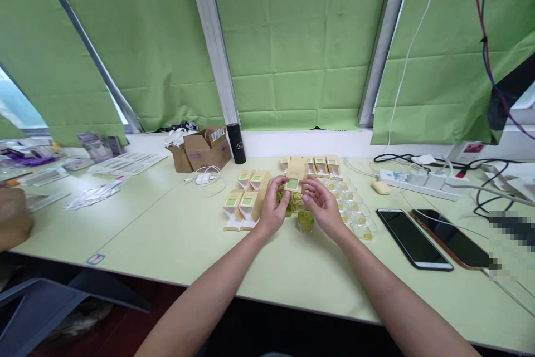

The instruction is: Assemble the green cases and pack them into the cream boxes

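Note:
Between my two hands is a small tan paper box (297, 168) with a green square label facing me. My left hand (273, 208) grips its left side with thumb and fingers. On its other side, my right hand (325, 206) touches the edge with its fingertips. Below my hands stands a small clear container with green contents (306, 221), and more green pieces lie partly hidden behind my fingers. To the left of my hands are several similar open tan boxes (247, 201). Clear plastic lids with yellow stickers (354, 206) lie in rows to the right.
More tan boxes (320, 165) line the back. At right lie two phones (413, 239), a power strip (422, 182) and cables. A cardboard box (208, 151), a black bottle (236, 144) and a white charger (204, 179) are at back left. Another person's hand (14, 218) is at far left.

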`<state>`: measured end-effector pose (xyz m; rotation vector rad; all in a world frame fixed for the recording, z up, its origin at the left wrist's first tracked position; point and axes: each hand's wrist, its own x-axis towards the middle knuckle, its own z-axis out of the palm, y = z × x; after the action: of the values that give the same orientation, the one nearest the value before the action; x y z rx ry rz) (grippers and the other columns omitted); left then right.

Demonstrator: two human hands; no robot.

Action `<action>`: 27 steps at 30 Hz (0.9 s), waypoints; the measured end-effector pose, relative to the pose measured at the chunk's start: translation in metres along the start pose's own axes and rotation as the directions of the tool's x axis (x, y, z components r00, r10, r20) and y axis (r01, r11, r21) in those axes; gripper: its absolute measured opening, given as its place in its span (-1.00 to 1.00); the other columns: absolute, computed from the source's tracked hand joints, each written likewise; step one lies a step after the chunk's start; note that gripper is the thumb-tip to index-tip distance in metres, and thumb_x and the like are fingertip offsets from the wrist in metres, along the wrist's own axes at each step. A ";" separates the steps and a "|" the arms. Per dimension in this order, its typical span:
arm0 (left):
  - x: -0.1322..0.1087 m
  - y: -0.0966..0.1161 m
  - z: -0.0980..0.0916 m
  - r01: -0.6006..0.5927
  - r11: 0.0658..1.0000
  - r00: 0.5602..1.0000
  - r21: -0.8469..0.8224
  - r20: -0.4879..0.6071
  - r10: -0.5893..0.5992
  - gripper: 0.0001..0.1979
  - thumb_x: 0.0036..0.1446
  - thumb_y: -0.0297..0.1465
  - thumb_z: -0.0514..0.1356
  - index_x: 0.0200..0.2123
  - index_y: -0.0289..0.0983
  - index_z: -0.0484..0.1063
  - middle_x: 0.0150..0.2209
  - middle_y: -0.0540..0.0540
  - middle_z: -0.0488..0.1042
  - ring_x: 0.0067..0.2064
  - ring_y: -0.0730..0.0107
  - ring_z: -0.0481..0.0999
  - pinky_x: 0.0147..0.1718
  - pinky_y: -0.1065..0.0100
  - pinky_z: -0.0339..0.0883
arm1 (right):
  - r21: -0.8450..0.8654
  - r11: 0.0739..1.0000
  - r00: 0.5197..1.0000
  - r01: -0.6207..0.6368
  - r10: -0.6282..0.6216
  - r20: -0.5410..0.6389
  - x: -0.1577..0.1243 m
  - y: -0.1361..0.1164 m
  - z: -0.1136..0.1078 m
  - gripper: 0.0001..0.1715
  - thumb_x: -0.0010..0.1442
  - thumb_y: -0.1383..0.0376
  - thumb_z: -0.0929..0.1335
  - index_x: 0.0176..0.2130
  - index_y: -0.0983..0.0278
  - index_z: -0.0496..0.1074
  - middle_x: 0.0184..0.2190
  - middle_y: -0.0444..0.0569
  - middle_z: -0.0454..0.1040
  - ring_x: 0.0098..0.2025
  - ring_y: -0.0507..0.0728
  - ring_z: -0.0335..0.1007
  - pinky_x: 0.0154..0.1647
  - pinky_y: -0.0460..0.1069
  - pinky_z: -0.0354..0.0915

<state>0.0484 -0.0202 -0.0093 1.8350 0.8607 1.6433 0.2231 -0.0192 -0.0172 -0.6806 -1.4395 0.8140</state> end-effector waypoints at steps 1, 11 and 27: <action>0.000 0.000 0.000 -0.015 0.999 1.000 0.035 -0.004 0.015 -0.63 0.42 -0.13 0.20 0.18 -0.15 0.41 0.19 -0.22 0.44 0.26 0.03 0.42 0.26 0.05 0.29 | -0.043 0.999 1.000 0.015 -0.015 0.006 -0.001 -0.002 0.001 -0.59 0.29 0.00 0.48 0.08 0.05 0.57 0.33 0.09 0.34 0.29 0.31 0.40 0.25 0.22 0.43; 0.000 -0.004 -0.001 0.042 0.999 0.998 0.027 -0.057 -0.041 -0.55 0.43 -0.08 0.18 0.24 -0.16 0.32 0.24 -0.26 0.42 0.22 0.05 0.44 0.22 0.05 0.31 | -0.286 0.913 0.957 0.291 -0.276 0.094 -0.012 -0.025 0.005 -0.65 0.38 0.23 0.37 0.13 -0.01 0.55 0.40 0.01 0.30 0.44 0.36 0.22 0.44 0.40 0.20; 0.016 -0.006 -0.016 0.172 0.959 0.984 0.225 -0.095 -0.154 -0.56 0.25 -0.10 0.31 0.03 -0.29 0.47 -0.11 -0.18 0.55 -0.14 0.23 0.49 -0.20 0.28 0.35 | -0.561 0.743 0.930 0.366 -0.315 0.189 -0.002 -0.024 -0.012 -0.76 0.31 0.43 0.31 -0.21 0.16 0.55 -0.31 -0.04 0.66 -0.23 0.23 0.55 -0.05 0.19 0.33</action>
<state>0.0331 -0.0046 -0.0012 1.8058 1.2502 1.5723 0.2371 -0.0339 0.0005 -0.8134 -1.8478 0.0834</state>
